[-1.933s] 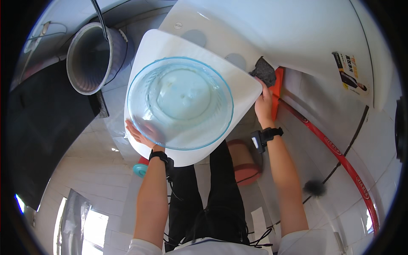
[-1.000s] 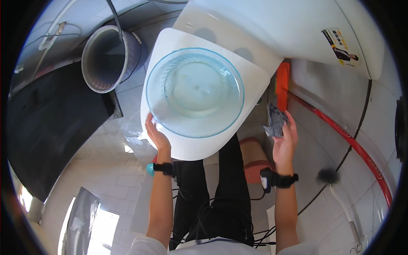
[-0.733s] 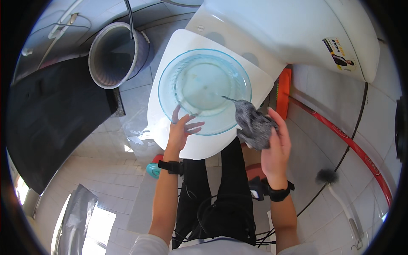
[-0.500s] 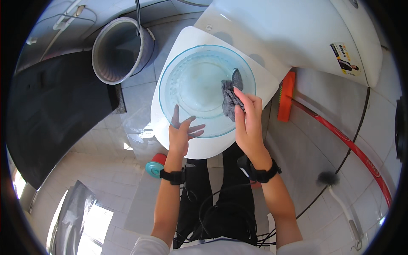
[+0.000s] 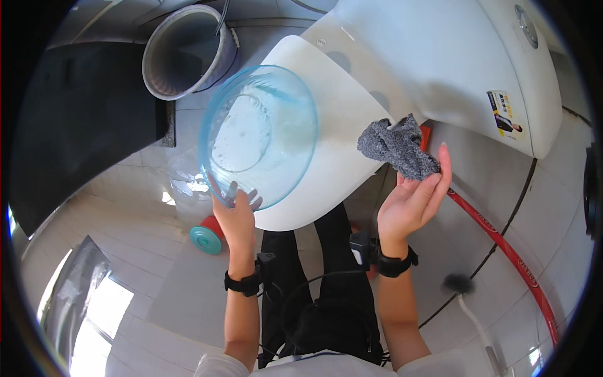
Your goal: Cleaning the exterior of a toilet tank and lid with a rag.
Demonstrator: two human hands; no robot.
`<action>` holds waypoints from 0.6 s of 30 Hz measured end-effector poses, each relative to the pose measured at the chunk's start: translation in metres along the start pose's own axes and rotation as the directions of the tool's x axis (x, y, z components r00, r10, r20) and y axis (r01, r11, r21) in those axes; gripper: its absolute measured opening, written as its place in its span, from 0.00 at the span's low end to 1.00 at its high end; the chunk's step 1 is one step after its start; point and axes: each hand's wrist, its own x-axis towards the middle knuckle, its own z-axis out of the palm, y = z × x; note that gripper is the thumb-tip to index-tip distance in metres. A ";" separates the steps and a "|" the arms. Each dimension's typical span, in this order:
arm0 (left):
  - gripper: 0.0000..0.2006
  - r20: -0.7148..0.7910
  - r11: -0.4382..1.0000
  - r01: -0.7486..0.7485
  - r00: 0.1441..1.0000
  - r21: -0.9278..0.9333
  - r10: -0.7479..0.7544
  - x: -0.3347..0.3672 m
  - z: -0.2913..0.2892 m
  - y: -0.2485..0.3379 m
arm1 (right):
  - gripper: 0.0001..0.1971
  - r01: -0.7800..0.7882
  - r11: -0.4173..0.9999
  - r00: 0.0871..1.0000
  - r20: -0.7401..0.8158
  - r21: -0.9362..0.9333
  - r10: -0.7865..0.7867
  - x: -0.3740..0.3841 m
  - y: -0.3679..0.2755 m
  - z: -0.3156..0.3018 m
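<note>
left hand (image 5: 237,217) tilts clear blue bowl (image 5: 259,135) | right hand (image 5: 411,198) holds grey cloth (image 5: 396,146) | over toilet lid (image 5: 342,138)

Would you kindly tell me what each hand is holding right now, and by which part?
The left hand grips the clear blue bowl by its near rim, tilting it. The right hand holds the grey cloth bunched at its fingertips.
</note>
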 end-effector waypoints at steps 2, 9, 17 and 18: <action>0.34 -0.047 1.000 -0.009 0.999 0.002 0.009 -0.007 0.003 -0.001 | 0.17 0.010 1.000 0.998 0.059 0.020 -0.011 0.009 0.004 -0.008; 0.33 -0.175 0.999 -0.037 0.984 -0.034 0.030 -0.015 0.000 -0.009 | 0.15 -0.032 0.891 0.946 0.274 -0.452 0.173 0.008 0.066 -0.026; 0.34 -0.171 0.992 -0.126 0.977 0.017 0.127 -0.017 -0.001 -0.012 | 0.16 0.389 0.519 0.900 0.434 -0.761 -0.039 -0.005 0.103 -0.041; 0.34 -0.159 0.994 -0.109 0.981 0.029 0.112 -0.018 -0.001 -0.009 | 0.17 0.375 0.545 0.905 0.423 -0.750 -0.040 -0.007 0.105 -0.038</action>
